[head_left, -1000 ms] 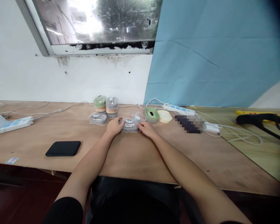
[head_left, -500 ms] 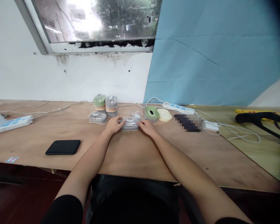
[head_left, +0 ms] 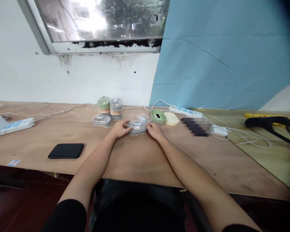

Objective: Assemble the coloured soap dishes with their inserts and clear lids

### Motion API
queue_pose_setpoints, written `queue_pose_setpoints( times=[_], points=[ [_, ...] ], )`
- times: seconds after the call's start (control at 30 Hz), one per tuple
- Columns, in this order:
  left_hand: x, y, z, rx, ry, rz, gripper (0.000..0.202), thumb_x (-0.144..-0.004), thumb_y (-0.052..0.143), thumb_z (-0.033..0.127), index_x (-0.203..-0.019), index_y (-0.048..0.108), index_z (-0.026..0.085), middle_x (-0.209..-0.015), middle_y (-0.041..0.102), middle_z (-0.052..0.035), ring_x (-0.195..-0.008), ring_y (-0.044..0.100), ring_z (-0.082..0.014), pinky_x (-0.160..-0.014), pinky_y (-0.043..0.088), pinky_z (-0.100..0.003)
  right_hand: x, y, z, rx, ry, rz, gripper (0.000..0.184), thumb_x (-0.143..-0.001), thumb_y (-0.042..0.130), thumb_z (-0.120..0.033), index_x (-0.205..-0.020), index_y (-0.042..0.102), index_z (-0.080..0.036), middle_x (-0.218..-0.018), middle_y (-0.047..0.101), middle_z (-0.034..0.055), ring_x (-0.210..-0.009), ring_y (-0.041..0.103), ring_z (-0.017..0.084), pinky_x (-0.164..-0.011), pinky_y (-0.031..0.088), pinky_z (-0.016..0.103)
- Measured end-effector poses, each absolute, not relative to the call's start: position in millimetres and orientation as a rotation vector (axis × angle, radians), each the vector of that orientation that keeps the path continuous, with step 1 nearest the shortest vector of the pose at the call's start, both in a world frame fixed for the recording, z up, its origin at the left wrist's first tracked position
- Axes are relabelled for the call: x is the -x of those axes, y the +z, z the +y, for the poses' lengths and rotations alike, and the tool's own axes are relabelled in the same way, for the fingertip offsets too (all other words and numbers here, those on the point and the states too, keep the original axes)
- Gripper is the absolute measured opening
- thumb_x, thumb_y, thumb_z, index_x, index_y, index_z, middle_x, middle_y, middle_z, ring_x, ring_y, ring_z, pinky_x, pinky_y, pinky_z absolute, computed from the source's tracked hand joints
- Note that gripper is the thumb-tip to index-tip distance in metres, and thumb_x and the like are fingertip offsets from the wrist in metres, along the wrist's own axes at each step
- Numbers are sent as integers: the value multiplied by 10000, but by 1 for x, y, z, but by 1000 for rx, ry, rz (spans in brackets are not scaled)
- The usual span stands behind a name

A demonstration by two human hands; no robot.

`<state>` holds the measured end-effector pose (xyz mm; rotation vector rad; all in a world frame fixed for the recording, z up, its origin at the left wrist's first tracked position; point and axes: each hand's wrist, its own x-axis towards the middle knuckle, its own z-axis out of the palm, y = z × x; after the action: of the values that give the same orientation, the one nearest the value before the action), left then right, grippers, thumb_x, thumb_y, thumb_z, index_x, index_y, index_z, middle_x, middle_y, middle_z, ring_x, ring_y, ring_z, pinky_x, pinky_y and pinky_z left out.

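A grey soap box with a clear lid (head_left: pixel 137 128) sits on the wooden table, held between my two hands. My left hand (head_left: pixel 120 129) is closed on its left end, with the thumb reaching over the front of the lid. At the right end, my right hand (head_left: pixel 155 130) grips the box with curled fingers. Just behind it lies a loose clear lid (head_left: pixel 142 117). A green open box (head_left: pixel 158 116) and a cream tray (head_left: pixel 171 119) stand to the right of my right hand. Left of my left hand is another grey lidded box (head_left: pixel 102 120).
Green-topped (head_left: pixel 103 103) and grey-topped (head_left: pixel 116 104) stacks of boxes stand near the wall. A black phone-like slab (head_left: pixel 66 151) lies front left. Power strips (head_left: pixel 185 111) and white cables run along the back. A pixelated dark item (head_left: pixel 195 127) lies at right.
The grey box is turned slightly, its right end a little farther back. My left thumb has come further over the lid's front. The view has shifted slightly.
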<state>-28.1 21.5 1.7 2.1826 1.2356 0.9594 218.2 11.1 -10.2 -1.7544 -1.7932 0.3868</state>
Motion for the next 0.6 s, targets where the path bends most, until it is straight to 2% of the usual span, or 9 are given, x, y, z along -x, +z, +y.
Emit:
queue_pose_setpoints(
  times=[0.1, 0.23, 0.37, 0.5, 0.6],
  points=[
    [29, 0, 23, -2188, 946, 1183, 575, -708, 716, 450, -1199, 604, 173, -1200, 644, -80, -905, 670, -198, -826, 548, -310, -218, -11, 12, 1761, 369, -1801, 437, -895, 374, -466, -679, 625, -181, -711, 665, 50, -672, 556, 168, -590, 315, 249],
    [29, -1, 25, -2187, 887, 1133, 808, -539, 843, 407, -1255, 554, 166, -1275, 592, -107, -974, 649, -227, -851, 548, -328, -219, -13, 13, 1752, 370, -1802, 444, -898, 369, -474, -670, 617, -183, -698, 659, 49, -665, 552, 168, -591, 313, 250],
    [27, -3, 26, -2174, 859, 1170, 800, -553, 842, 395, -1259, 544, 167, -1279, 592, -119, -992, 648, -246, -873, 539, -361, -220, -13, 13, 1738, 397, -1794, 461, -897, 361, -498, -648, 595, -188, -676, 651, 43, -653, 550, 167, -578, 308, 249],
    [25, -6, 27, -2163, 876, 1172, 761, -572, 835, 402, -1241, 551, 176, -1239, 617, -112, -996, 651, -241, -874, 537, -352, -220, -13, 13, 1712, 410, -1799, 469, -895, 361, -506, -624, 573, -188, -641, 633, 39, -629, 539, 164, -572, 306, 252],
    [26, -7, 26, -2234, 898, 1176, 781, -574, 820, 466, -1245, 544, 175, -1244, 608, -114, -1041, 630, -253, -898, 521, -363, -221, -13, 14, 1703, 417, -1805, 476, -897, 358, -510, -608, 558, -188, -612, 618, 37, -608, 530, 163, -557, 297, 255]
  ],
)
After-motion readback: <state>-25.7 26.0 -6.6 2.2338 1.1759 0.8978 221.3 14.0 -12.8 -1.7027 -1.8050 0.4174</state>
